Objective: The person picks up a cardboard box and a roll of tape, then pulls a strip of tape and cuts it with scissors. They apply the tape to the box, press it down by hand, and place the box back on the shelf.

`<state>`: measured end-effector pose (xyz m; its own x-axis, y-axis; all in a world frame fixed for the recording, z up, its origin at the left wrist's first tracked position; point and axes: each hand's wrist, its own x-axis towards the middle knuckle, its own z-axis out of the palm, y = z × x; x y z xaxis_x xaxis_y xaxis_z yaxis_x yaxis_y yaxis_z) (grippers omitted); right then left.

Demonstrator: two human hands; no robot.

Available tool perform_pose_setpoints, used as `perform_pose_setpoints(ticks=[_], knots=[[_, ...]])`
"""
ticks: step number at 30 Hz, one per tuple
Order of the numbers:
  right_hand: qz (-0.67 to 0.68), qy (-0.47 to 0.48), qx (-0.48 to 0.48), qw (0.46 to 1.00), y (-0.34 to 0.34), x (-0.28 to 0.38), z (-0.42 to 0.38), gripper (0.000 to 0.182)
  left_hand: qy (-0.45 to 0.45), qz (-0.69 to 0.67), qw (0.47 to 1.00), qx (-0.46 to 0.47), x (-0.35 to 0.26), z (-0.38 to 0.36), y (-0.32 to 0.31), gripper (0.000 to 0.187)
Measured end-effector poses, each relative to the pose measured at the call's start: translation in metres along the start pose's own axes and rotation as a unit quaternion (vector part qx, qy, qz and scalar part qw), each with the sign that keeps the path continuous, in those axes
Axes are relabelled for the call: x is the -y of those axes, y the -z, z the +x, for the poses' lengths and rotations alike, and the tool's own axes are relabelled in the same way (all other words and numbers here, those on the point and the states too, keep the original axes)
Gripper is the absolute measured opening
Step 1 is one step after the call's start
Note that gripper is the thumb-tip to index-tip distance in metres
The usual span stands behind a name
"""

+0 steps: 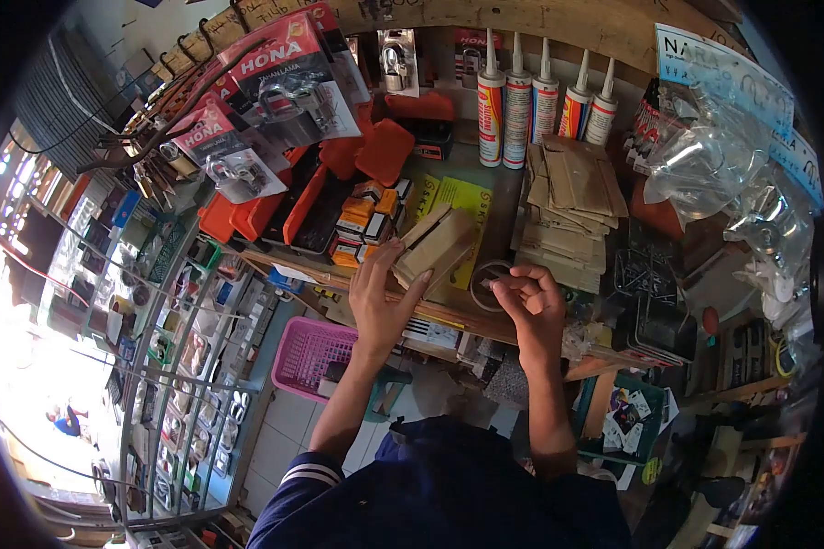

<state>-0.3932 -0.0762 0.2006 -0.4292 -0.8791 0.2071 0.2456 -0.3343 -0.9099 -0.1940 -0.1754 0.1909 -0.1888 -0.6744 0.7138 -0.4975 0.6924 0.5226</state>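
Note:
My left hand (384, 297) holds a small folded brown cardboard piece (442, 245) at its near end, thumb on one side and fingers on the other. The cardboard is tilted above the shelf edge, over a yellow printed sheet (462, 194). To the right, my right hand (533, 302) has its thumb and fingers curled together at the side of a ring-shaped roll of tape (482, 295). Part of the roll is hidden behind the fingertips. Just beyond that hand lies a stack of flat brown cardboard pieces (568, 242).
Small orange-and-black boxes (362, 224) and orange bins (302, 201) stand at left. Several sealant tubes (517, 114) line the back. Packaged padlocks (293, 101) hang above. A black wire basket (655, 297) is at right, and a pink basket (307, 352) sits below.

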Motion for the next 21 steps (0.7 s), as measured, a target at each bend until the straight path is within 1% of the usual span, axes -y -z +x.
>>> perform_pose_setpoints(ticks=[4, 6, 7, 9, 10, 12, 16, 18, 21], knots=[[-0.003, -0.003, 0.000, 1.000, 0.000, -0.002, -0.001, 0.026, 0.027, -0.048, 0.998, 0.004, -0.004, 0.002, 0.000, 0.050], [-0.002, -0.004, 0.000, 1.000, 0.000, -0.004, -0.002, 0.026, 0.043, -0.116, 0.992, -0.015, -0.004, 0.002, -0.003, 0.042], [-0.002, -0.003, 0.005, 1.000, 0.000, -0.005, -0.002, 0.026, 0.042, -0.116, 0.992, -0.014, -0.004, 0.001, -0.003, 0.042], [-0.002, -0.002, 0.011, 1.000, -0.002, -0.006, -0.002, 0.026, 0.086, -0.152, 0.984, -0.021, -0.004, 0.000, -0.004, 0.035], [-0.005, -0.002, 0.011, 1.000, -0.003, -0.006, -0.002, 0.025, 0.086, -0.151, 0.985, -0.021, -0.003, 0.000, -0.005, 0.035], [-0.008, -0.002, 0.012, 1.000, -0.004, -0.008, -0.002, 0.025, 0.168, -0.182, 0.969, -0.014, -0.003, -0.001, -0.005, 0.032], [-0.022, 0.009, 0.016, 1.000, -0.004, -0.011, -0.002, 0.024, 0.146, -0.163, 0.975, -0.021, -0.007, 0.003, -0.005, 0.029], [-0.018, 0.006, 0.015, 1.000, -0.004, -0.011, -0.002, 0.023, 0.053, -0.103, 0.992, -0.043, -0.004, 0.004, -0.007, 0.028], [-0.021, 0.008, 0.017, 1.000, -0.004, -0.011, -0.002, 0.023, 0.061, -0.109, 0.991, -0.044, -0.005, 0.004, -0.007, 0.027]])
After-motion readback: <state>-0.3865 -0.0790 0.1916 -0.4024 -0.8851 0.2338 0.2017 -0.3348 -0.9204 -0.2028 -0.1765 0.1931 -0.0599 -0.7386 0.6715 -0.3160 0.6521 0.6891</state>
